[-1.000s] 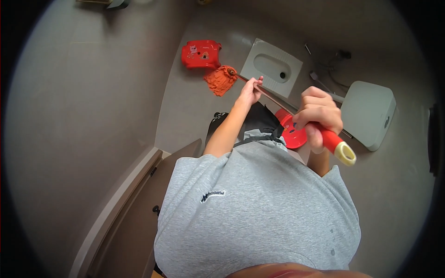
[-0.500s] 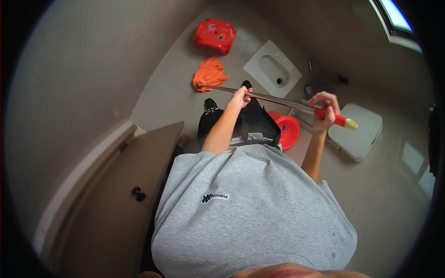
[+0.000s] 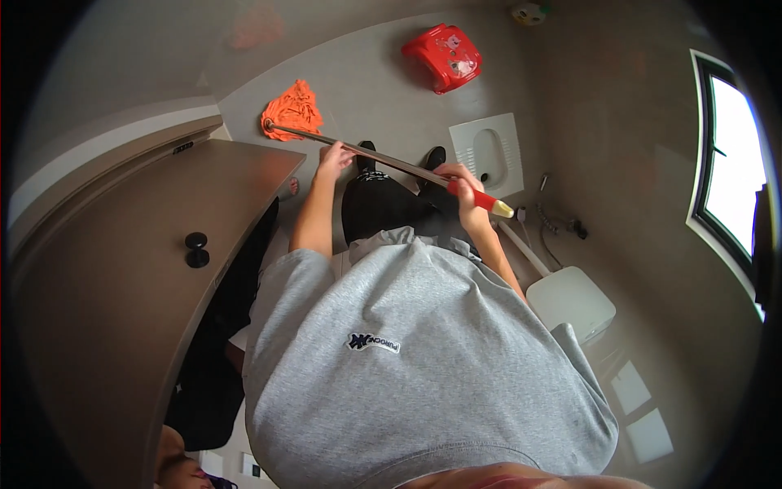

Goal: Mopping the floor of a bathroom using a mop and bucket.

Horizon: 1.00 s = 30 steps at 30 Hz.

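Observation:
An orange-headed mop (image 3: 293,114) slants across in front of me, its head on the grey floor at the far left. My left hand (image 3: 332,159) is closed round the metal pole, partway between the mop head and my body. Higher up, my right hand (image 3: 466,196) grips the pole by its red end grip, whose yellowish tip sticks out to the right. Both my shoes show just beyond the pole, below a squat toilet (image 3: 493,151) set in the floor.
Close on my left stands a brown door (image 3: 163,244) with a black knob. Ahead is a red plastic stool (image 3: 446,59). A white cistern (image 3: 572,301) hangs at the right wall, below a window (image 3: 737,163). Part of another person (image 3: 183,464) shows behind the door at lower left.
The mop head has moved left along the floor, toward the door, and both hands have gone left with the pole. My view has turned, so the stool and toilet appear further right.

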Available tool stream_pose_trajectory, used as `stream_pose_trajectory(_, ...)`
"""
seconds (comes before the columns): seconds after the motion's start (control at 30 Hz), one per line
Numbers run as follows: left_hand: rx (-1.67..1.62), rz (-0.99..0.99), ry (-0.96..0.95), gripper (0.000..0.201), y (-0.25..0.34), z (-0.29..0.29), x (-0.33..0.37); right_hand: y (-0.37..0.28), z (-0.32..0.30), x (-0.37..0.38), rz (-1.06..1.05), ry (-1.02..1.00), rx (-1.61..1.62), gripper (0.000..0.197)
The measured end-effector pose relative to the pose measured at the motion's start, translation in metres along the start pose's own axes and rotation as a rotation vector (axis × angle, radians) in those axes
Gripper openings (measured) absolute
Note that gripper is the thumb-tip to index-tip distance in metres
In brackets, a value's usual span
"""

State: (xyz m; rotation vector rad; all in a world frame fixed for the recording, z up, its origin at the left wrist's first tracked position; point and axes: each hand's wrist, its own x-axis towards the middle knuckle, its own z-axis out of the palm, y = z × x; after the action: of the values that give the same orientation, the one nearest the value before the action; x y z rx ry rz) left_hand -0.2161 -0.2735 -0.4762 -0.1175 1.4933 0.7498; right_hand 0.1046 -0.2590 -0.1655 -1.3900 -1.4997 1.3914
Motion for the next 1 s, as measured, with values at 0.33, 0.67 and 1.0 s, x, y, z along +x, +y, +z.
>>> stream_pose_trajectory(0.33,1.097,1.214,0.277,0.068,-0.012,0.047,-0.065,0.006,0.005,0.016,-0.127,-0.203,-0.031,0.035)
stream_pose_trajectory(0.67,1.273,1.036,-0.747,0.022,-0.022,0.297,-0.166,-0.042,-0.210,-0.081,-0.178,0.792,0.581,0.038)
stream_pose_trajectory(1.0,1.450,0.911,-1.168,0.026,-0.084,0.393,-0.236,-0.079,-0.239,-0.163,-0.283,1.193,-0.080,0.050)
